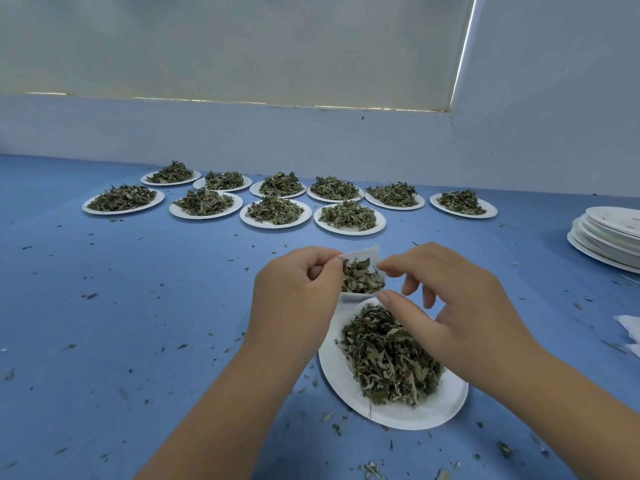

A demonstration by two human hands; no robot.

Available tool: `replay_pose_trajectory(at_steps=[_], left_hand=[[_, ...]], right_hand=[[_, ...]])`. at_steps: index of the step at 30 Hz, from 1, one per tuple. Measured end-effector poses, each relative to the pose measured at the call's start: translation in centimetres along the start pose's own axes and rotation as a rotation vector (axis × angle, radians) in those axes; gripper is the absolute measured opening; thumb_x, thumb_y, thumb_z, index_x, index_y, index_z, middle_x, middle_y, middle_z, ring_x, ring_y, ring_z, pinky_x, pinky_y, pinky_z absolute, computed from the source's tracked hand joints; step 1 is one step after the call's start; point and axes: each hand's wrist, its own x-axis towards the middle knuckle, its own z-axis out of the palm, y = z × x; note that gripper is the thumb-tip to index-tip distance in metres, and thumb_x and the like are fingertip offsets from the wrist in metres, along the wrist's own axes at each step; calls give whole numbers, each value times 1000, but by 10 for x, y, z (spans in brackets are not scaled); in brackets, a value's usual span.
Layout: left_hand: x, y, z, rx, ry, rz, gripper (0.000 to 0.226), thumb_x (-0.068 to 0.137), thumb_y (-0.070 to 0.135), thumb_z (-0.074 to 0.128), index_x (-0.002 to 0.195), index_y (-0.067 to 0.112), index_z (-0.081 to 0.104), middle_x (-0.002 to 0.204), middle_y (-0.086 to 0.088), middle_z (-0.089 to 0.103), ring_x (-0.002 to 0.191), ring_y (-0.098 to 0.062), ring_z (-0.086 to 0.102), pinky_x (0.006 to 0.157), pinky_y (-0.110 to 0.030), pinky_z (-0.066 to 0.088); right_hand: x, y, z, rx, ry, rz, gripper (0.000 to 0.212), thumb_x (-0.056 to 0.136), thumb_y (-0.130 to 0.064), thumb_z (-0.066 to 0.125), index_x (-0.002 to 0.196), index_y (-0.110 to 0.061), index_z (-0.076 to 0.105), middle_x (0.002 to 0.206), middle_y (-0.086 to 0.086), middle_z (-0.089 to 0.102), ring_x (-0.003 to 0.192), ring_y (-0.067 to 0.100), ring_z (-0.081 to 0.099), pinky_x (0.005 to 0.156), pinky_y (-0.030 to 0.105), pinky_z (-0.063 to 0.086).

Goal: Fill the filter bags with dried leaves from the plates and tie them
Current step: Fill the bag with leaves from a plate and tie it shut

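Left third of frame: blue cloth-covered tabletop (138, 306) with loose leaf crumbs, nothing to handle.

Centre-left: left hand (298, 289), fingers curled, pinching the left mouth edge of the thin white filter bag (362, 278). The bag is held up off the table, mouth at the top, and looks partly filled with dark leaf.

Centre-right: right hand (460, 306), index tip on the bag's right rim, thumb just below. Can't tell whether it actually pinches the rim or only touches it.

Key geometry: the bag sits between the two hands, over the upper edge of the white round paper plate (433, 410). The heap of dried green leaves (388, 355) lies directly under the right hand, lower in frame than the bag. The right hand is nearer the heap, so I judge it scoops and the left only holds.

Across upper centre: ten more white paper plates heaped with leaves (277, 211).

Right edge: stack of empty white paper plates (609, 237).

Judgement: filling underway, tie not yet done.
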Motion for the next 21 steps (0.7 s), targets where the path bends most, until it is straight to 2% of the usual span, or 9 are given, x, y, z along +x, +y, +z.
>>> replay_pose_trajectory(at_steps=[3,5,7,10,13,17,19,21], left_hand=[[-2,0,2,31,-20,24,23,89,20,62,73,35,67,51,11,51,44,-2,41,43,-10,32],[-3,0,3,26,-25,29,23,89,20,62,73,35,67,51,11,51,43,-1,42,43,-10,32],[-3,0,3,18,-23,22,22,90,19,62,73,33,68,50,12,52,43,-1,43,44,-9,32],[-3,0,1,15,-22,14,19,90,20,62,76,30,70,51,15,55,44,0,46,44,-9,33],[-3,1,0,9,-23,21,19,90,20,61,76,29,71,51,15,54,45,0,46,45,-9,34],[-5,2,1,-8,-46,19,17,89,20,62,78,28,72,51,17,55,45,1,48,45,-7,33],[-7,3,3,12,-75,30,17,89,20,62,78,28,72,55,17,59,49,2,52,48,-7,37],[-9,5,5,49,-100,59,19,88,20,62,76,32,71,61,20,62,57,4,56,54,-7,41]], right_hand=[[-1,-1,1,4,28,-69,23,89,-34,57,100,-20,72,91,-13,60,79,-5,50,71,10,41],[-3,-2,2,-59,8,-147,29,91,-36,51,101,-20,74,99,-9,63,83,9,56,67,27,48],[-5,-2,5,-190,-30,-232,32,91,-36,49,104,-19,73,109,-5,64,81,18,57,61,35,50],[-6,-1,10,-304,-25,-324,34,92,-34,50,111,-15,71,118,1,63,80,23,56,66,35,48],[-4,-1,9,-307,13,-340,36,94,-36,49,113,-14,70,119,1,63,82,25,54,70,36,46],[-2,-2,11,-298,-117,-304,43,94,-45,44,114,-18,70,118,-5,63,82,24,54,70,39,48],[0,-4,14,-269,-188,-285,42,93,-47,43,109,-20,71,109,-7,65,77,23,51,67,41,49],[1,-5,16,-242,-227,-293,39,92,-45,46,95,-17,72,98,-6,65,74,23,49,64,43,48]])
